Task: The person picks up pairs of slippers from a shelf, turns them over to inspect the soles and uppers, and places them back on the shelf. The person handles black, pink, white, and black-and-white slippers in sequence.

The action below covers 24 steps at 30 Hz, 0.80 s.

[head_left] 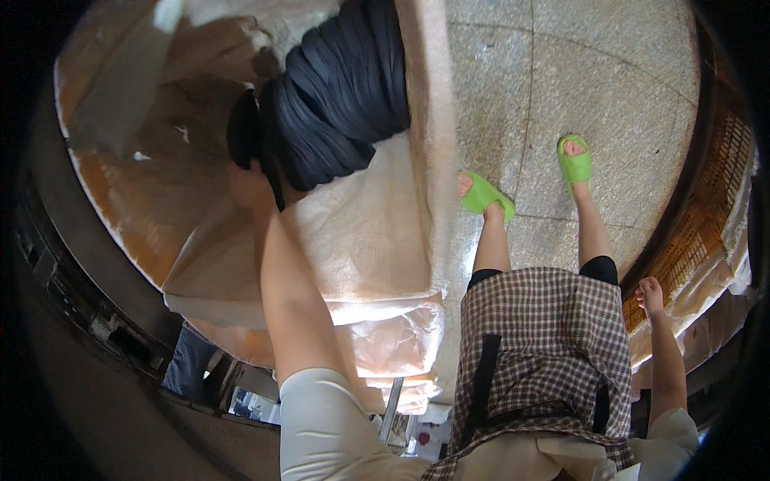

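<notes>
Dark bundle of black cords/hanks point(337, 88) sits at the far end of the bench, on the pale woven sacking point(361, 232) that covers the top, close to the bench's right edge; strands lie side by side in thick coils, one smaller black lump just left of the main mass; my left hand point(250, 183) is reached out and touching the near-left end of that bundle; fingers are buried behind/under the black material, so I can't tell whether they're clamped on a strand or just resting; forearm runs straight up from the lower edge, pale sleeve at the shoulder; my right hand point(650, 295) hangs at my side well away from the bench, holding nothing, fingers loosely curled and relaxed; progress read, judgement only: bundle looks whole and not lifted off the sacking, one hand on it, other idle, so I'd call this an early stage, with the actual pulling or lifting of the cords not yet done; around it: brown paper or plastic sheeting point(128, 136) covers the bench's left side, crumpled clear plastic point(401, 345) hangs off the near edge; checked apron point(553, 345) below, green slippers point(481, 194) on a speckled stone floor point(609, 72); orange crate-like mesh point(706, 208) at the far right, partly cut off by the lens rim.
</notes>
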Tool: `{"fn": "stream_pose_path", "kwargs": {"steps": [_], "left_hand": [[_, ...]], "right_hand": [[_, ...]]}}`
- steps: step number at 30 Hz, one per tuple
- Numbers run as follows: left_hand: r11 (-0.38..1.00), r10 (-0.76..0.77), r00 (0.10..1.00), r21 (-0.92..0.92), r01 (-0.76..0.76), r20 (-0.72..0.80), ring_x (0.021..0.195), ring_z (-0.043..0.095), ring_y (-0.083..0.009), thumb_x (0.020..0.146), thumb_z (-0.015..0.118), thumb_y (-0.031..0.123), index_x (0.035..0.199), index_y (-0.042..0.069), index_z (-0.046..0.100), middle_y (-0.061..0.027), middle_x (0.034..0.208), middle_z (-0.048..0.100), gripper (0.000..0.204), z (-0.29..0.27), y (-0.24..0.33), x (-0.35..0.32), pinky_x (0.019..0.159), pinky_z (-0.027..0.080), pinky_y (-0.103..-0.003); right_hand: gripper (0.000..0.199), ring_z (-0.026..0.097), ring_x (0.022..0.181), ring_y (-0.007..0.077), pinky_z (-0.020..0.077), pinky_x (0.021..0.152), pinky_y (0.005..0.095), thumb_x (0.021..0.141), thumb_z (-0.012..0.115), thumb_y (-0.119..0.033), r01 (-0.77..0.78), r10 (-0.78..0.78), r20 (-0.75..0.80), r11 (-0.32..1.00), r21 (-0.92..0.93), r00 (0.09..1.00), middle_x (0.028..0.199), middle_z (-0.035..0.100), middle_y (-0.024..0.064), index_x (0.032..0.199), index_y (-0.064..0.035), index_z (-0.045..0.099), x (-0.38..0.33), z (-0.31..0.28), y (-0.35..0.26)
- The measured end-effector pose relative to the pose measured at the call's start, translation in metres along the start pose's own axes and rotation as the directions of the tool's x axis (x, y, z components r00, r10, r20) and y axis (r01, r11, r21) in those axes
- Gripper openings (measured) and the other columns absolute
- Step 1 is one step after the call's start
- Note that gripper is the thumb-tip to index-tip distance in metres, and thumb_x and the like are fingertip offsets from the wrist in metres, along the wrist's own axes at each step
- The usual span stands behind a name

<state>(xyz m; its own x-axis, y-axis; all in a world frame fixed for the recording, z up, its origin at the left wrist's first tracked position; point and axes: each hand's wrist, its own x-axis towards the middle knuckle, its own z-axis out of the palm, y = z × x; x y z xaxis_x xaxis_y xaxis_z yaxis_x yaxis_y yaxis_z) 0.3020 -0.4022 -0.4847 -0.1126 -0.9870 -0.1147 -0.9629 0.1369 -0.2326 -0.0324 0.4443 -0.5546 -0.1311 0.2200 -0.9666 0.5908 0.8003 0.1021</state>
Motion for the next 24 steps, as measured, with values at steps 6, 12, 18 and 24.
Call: {"fn": "stream_pose_path", "kwargs": {"steps": [6, 12, 18, 24], "left_hand": [[0.998, 0.065, 0.993, -0.023, -0.063, 0.103, 0.118, 0.044, -0.042, 0.087, 0.053, 0.045, 0.127, -0.012, 0.037, -0.033, 0.126, 0.044, 0.071, 0.068, -0.023, 0.034, 0.101, 0.034, -0.041], [0.955, 0.218, 0.895, 0.104, -0.278, 0.389, 0.131, 0.027, -0.0416, 0.08, 0.057, 0.056, 0.136, -0.014, 0.012, -0.0323, 0.14, 0.024, 0.1, 0.063, -0.039, 0.043, 0.109, 0.022, -0.041], [1.0, 0.0, 0.999, 0.002, 0.0, 0.045, 0.131, 0.027, -0.042, 0.083, 0.06, 0.04, 0.134, -0.01, 0.028, -0.0313, 0.138, 0.029, 0.078, -0.006, 0.046, -0.019, 0.109, 0.022, -0.044], [0.628, 0.512, 0.847, -0.609, -0.485, -0.146, 0.127, 0.03, -0.0406, 0.077, 0.065, 0.012, 0.129, 0.007, 0.041, -0.0221, 0.134, 0.032, 0.058, -0.119, 0.11, -0.238, 0.104, 0.027, -0.047]], "right_hand": [[0.007, 0.044, 0.051, 0.0085, 0.0363, 0.045, 0.0218, 0.091, 0.048, -0.015, 0.002, 0.012, 0.111, 0.992, -0.123, 0.994, 0.066, 0.05, -0.0013, 0.087, -0.0113, 0.052, 0.009, 0.051, -0.009], [0.006, 0.043, 0.057, 0.0065, 0.0354, 0.05, 0.0211, 0.09, 0.048, -0.008, 0.284, -0.282, 0.038, 0.94, -0.19, 0.959, 0.069, 0.049, 0.0003, 0.085, -0.0053, 0.051, 0.015, 0.082, -0.028], [0.008, 0.048, 0.058, 0.0082, 0.0392, 0.052, 0.0229, 0.09, 0.045, -0.007, 0.161, -0.156, 0.134, 0.987, -0.024, 0.979, 0.071, 0.051, 0.0004, 0.087, -0.0067, 0.052, -0.013, 0.061, -0.073], [0.009, 0.049, 0.06, 0.0088, 0.0397, 0.054, 0.0236, 0.091, 0.046, -0.014, 0.347, -0.346, 0.135, 0.938, 0.021, 0.928, 0.077, 0.056, -0.0011, 0.093, -0.0114, 0.054, -0.073, 0.068, -0.116]]}}
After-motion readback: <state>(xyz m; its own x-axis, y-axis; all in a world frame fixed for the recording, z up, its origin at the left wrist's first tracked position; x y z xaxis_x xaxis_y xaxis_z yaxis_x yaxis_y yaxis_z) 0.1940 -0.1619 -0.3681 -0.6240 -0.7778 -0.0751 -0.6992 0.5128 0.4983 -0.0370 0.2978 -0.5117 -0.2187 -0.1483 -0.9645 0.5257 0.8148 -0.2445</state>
